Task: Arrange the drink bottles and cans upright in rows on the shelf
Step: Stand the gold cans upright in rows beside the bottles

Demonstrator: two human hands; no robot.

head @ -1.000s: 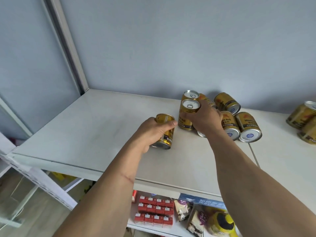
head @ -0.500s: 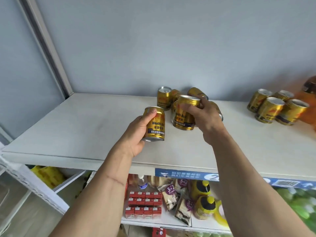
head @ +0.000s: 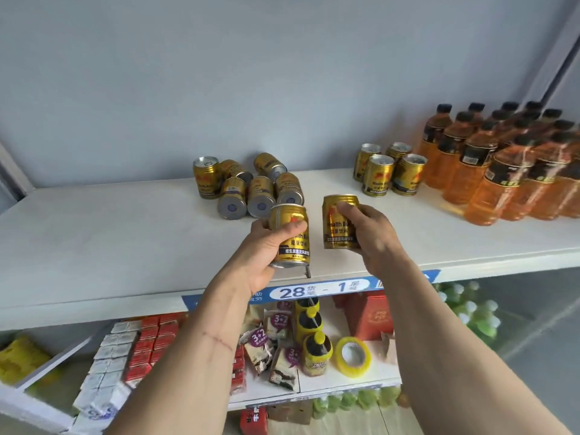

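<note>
Both hands are up over the white shelf (head: 94, 233), each wrapped round a gold can. The left hand (head: 266, 246) holds its can (head: 290, 235) upright, the right hand (head: 372, 235) grips another can (head: 337, 221) just beside it. Behind them, a cluster of gold cans (head: 251, 186), most lying on their sides, one standing. Off right, four upright cans (head: 389, 171) next to rows of orange bottles (head: 489, 164).

A plain pale blue-grey wall (head: 251, 73) rises behind a white shelf (head: 94, 240), evenly lit by soft daylight. A white upright post (head: 546, 73) runs along the right. A blue label strip (head: 317, 290) marks the shelf's front edge.
</note>
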